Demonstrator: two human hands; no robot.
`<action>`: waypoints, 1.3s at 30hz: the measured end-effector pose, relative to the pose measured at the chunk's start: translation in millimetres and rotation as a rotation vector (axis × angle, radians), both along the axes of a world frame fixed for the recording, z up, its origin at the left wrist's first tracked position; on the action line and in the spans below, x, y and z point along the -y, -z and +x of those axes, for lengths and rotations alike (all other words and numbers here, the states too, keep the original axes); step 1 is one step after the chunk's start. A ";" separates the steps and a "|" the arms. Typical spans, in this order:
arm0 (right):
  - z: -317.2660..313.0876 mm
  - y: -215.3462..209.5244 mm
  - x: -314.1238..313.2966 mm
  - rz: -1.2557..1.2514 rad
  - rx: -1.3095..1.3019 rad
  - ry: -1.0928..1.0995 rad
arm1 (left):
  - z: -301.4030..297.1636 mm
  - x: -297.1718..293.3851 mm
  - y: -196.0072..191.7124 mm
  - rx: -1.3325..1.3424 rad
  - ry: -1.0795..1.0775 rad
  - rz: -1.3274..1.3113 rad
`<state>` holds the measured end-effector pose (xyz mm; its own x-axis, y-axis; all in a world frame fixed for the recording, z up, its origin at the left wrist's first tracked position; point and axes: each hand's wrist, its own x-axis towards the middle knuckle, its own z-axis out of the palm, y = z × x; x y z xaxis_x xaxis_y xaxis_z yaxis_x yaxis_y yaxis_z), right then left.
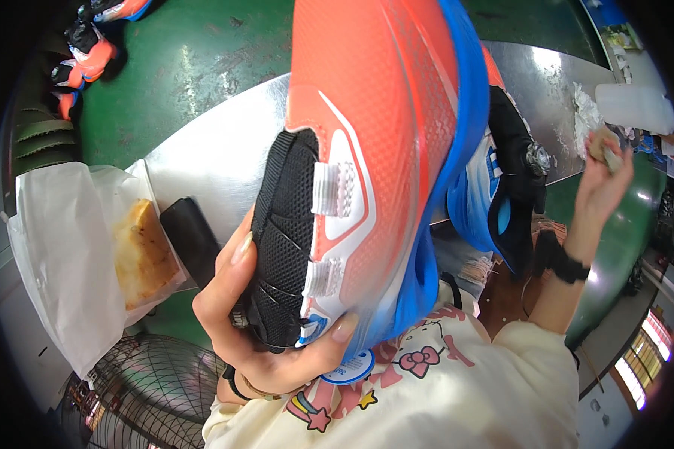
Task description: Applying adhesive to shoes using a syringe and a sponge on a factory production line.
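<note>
Close to the camera, a coral, black and blue sneaker (378,127) fills the middle of the picture, its toe toward the top edge. My left hand (254,322) grips it from below: the fingers wrap the black mesh opening and the thumb presses the blue-and-white part. Off to the right, my right hand (603,183) pinches a folded beige cloth or pad (605,148), raised away from the shoe. Partly hidden behind the held sneaker is another shoe (478,198) with blue, black and coral parts.
A shiny metal plate (213,142) lies on the green tabletop (195,56). At left are a white bag (56,247) with bread (142,254), a black phone (189,230) and a wire fan (153,382). More coral shoes (93,56) line the upper left. Crumpled tissue (586,116) and a white container (633,105) stand right.
</note>
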<state>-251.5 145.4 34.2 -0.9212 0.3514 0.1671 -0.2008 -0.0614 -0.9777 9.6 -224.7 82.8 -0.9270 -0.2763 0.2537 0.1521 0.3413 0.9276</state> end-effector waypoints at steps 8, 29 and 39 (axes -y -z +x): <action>171.0 -93.6 91.3 -0.437 -0.066 -0.562 | -13.9 -12.0 33.7 0.262 -0.267 0.160; 135.6 -56.5 177.0 0.113 0.268 -1.133 | -21.9 -4.2 40.9 0.240 -0.192 -0.339; 153.1 -53.7 190.6 0.220 0.144 -0.927 | -31.7 -7.3 38.6 0.172 -0.107 -0.372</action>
